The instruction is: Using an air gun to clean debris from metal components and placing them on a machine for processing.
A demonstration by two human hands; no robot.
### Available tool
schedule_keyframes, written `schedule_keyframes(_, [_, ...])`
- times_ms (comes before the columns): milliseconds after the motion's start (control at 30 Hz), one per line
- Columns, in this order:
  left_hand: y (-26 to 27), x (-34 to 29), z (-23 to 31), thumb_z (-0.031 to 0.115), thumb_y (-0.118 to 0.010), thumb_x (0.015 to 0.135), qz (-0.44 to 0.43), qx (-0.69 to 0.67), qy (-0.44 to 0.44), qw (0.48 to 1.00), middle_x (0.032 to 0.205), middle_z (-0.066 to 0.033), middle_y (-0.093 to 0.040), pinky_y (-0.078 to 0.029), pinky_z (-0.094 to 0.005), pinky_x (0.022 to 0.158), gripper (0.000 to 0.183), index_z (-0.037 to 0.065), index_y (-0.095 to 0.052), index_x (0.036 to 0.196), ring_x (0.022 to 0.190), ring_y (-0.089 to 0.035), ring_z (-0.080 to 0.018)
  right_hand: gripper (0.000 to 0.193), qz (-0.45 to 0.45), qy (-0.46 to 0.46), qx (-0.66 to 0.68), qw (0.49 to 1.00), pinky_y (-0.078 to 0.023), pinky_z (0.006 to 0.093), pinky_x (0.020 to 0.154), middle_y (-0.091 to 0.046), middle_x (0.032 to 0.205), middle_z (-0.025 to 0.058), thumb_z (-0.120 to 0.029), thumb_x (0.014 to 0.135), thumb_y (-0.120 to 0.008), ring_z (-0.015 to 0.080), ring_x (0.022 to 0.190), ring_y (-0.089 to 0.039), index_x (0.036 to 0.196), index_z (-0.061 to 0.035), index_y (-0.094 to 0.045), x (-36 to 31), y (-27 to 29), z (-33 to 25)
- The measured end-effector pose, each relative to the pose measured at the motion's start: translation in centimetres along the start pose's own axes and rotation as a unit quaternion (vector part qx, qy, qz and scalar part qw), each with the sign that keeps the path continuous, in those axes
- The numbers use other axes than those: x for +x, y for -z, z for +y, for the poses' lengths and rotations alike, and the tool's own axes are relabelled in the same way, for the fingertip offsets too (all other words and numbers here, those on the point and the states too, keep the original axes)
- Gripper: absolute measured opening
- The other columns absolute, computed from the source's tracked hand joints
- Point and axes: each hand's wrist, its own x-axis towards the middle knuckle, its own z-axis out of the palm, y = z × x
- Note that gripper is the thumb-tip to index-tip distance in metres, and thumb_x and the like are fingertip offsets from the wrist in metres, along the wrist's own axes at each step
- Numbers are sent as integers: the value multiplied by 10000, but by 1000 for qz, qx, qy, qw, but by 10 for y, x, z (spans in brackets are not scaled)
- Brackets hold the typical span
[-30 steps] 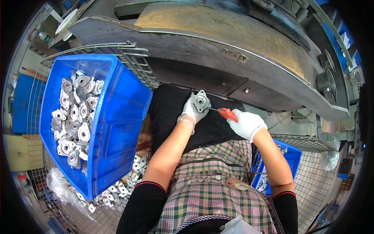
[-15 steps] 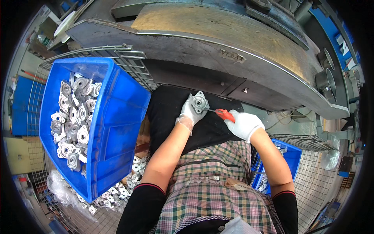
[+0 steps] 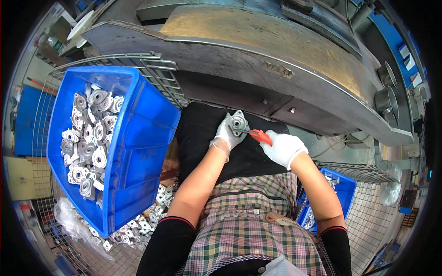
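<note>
In my left hand (image 3: 224, 135), gloved in white, a grey cast-metal flange part (image 3: 238, 121) is gripped with its round bore and eared outline facing up. My right hand (image 3: 287, 150), also in a white glove, is closed around the red handle of a thin-shafted hand tool (image 3: 260, 136). The shaft reaches left to the lower edge of the casting; whether its tip touches the metal or sits in a hole I cannot tell. Both hands are over the black cloth (image 3: 198, 133) on my lap. The left fingers are partly hidden beneath the casting.
A tilted blue bin (image 3: 149, 138) full of similar castings (image 3: 87, 133) stands at my left, with more loose castings (image 3: 138, 227) below it. At my right is another blue bin (image 3: 343, 184). A metal workbench (image 3: 221, 55) spans the front, and wire mesh cages (image 3: 368, 221) flank me.
The red-handled tool and my right hand have shifted slightly left, bringing the handle closer to the casting. My left hand still holds the part, nearly in place.
</note>
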Motion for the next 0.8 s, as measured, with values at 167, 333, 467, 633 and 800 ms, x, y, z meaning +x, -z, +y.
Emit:
schedule_keyframes(167, [4, 2, 2, 557, -403, 970, -10, -8, 0, 1000, 1077, -39, -658, -461, -456, 936, 461, 194, -611, 1162, 1023, -599, -252, 389, -3, 4, -6, 1000, -519, 481, 782, -692, 953, 177, -400, 920, -491, 385, 871, -666, 1155, -99, -565, 3, 2, 0])
schedule_keyframes(333, [4, 2, 1, 544, -394, 979, -5, 7, 15, 1000, 1120, -41, -643, -451, -458, 934, 456, 195, -604, 1184, 1056, -582, -256, 399, 11, -35, 12, 999, -515, 472, 796, -690, 956, 185, -409, 923, -482, 381, 885, -665, 1151, -92, -567, 18, 6, 5])
schedule_keyframes(467, [9, 6, 1, 489, -291, 1013, -49, 9, 7, 999, 1171, -73, -622, -452, -464, 936, 471, 169, -563, 1227, 1076, -564, -274, 415, 34, -49, 20, 998, -513, 473, 812, -684, 969, 208, -417, 926, -470, 391, 890, -663, 1159, -89, -569, 35, 5, 11])
schedule_keyframes(633, [9, 5, 1, 514, -325, 1006, -58, 9, 9, 998, 1297, -30, -578, -398, -487, 1009, 481, 198, -555, 1287, 1199, -520, -243, 424, 32, -52, 36, 998, -508, 474, 825, -682, 986, 212, -421, 923, -472, 396, 915, -658, 1150, -80, -578, 41, 6, 10])
schedule_keyframes(800, [7, 6, 0, 499, -305, 1011, -44, 15, 10, 999, 1264, -49, -589, -421, -490, 981, 481, 183, -551, 1276, 1166, -531, -263, 420, 38, -42, 38, 998, -505, 476, 830, -682, 988, 213, -417, 920, -478, 402, 915, -656, 1150, -79, -578, 43, 2, 13])
